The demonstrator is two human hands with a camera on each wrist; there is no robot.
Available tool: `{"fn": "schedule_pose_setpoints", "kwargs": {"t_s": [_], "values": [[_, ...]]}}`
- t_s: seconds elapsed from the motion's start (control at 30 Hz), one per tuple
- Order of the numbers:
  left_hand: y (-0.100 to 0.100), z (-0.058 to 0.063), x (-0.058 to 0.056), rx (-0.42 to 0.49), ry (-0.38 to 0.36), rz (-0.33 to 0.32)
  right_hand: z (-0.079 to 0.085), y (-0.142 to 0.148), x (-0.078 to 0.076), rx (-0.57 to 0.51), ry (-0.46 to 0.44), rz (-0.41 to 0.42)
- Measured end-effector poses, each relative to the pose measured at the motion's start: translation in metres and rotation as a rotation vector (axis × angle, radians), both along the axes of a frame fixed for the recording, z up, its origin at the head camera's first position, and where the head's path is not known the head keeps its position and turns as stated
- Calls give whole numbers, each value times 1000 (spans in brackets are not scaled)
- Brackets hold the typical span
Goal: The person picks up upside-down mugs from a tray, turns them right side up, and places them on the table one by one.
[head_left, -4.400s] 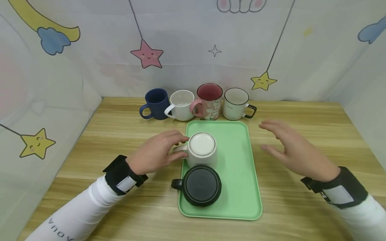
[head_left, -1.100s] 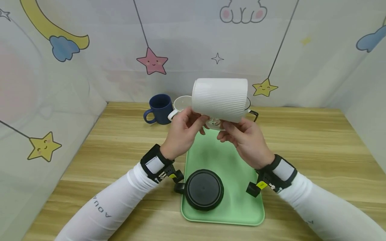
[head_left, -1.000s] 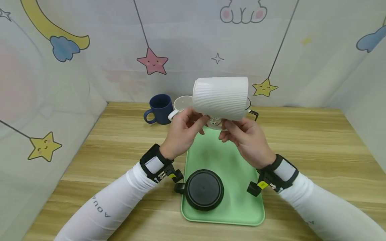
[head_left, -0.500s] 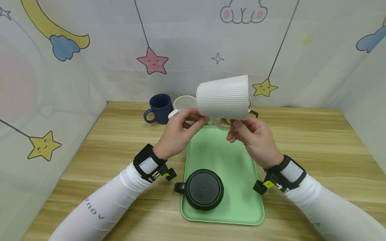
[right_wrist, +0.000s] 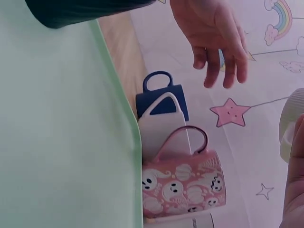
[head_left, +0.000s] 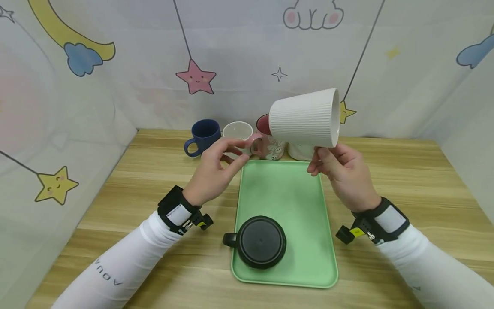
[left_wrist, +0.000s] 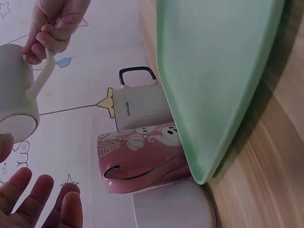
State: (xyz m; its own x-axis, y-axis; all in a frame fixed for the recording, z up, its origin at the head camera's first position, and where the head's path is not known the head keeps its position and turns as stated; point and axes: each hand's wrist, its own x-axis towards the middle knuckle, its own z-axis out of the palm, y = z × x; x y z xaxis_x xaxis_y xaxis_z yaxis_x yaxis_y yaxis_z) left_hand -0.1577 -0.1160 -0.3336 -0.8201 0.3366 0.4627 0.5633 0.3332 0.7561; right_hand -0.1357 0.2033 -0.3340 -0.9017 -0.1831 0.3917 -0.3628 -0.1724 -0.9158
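Observation:
A white ribbed mug (head_left: 305,120) is held up on its side above the tray's far end, its mouth turned to the right. My right hand (head_left: 341,171) pinches its handle, which shows in the left wrist view as a white handle (left_wrist: 43,76) near the rim. To the left, my left hand (head_left: 216,169) is apart from the mug, with loosely bent fingers and nothing in them. A black mug (head_left: 261,242) stands upside down on the near left of the green tray (head_left: 301,206), its handle jutting over the left edge.
Behind the tray a row of mugs lines the wall: a blue mug (head_left: 206,134), a white mug (head_left: 237,128), a pink mug (head_left: 272,148) with ghost prints and a white mug with a black handle (left_wrist: 145,107). A patterned cloth (head_left: 239,43) hangs behind them.
The ribbed mug went from upside down on the tray to sideways in the air. Both hands held it; then the left hand let go and drew left, while the right carried it right.

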Motion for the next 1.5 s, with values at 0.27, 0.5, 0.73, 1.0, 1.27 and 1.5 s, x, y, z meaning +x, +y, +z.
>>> {"fn": "schedule_pose_setpoints", "kwargs": {"t_s": [0.27, 0.5, 0.73, 1.0, 1.27, 1.5], "values": [[-19, -1, -2, -73, 94, 43, 3, 20, 0, -26, 16, -81], [-33, -4, 0, -124, 119, 86, 4, 37, -2, -38, 38, -117], [-46, -7, 2, -165, 151, 117, 3, 55, -6, -28, 67, -155], [-59, -11, 2, -213, 169, 150, 3, 71, -12, -53, 56, -242], [-68, -11, 5, -338, 142, 161, 1, 86, -16, -34, 58, -297], [-75, -16, 6, -421, 141, 175, -2, 95, -19, -2, 52, -350]]}}
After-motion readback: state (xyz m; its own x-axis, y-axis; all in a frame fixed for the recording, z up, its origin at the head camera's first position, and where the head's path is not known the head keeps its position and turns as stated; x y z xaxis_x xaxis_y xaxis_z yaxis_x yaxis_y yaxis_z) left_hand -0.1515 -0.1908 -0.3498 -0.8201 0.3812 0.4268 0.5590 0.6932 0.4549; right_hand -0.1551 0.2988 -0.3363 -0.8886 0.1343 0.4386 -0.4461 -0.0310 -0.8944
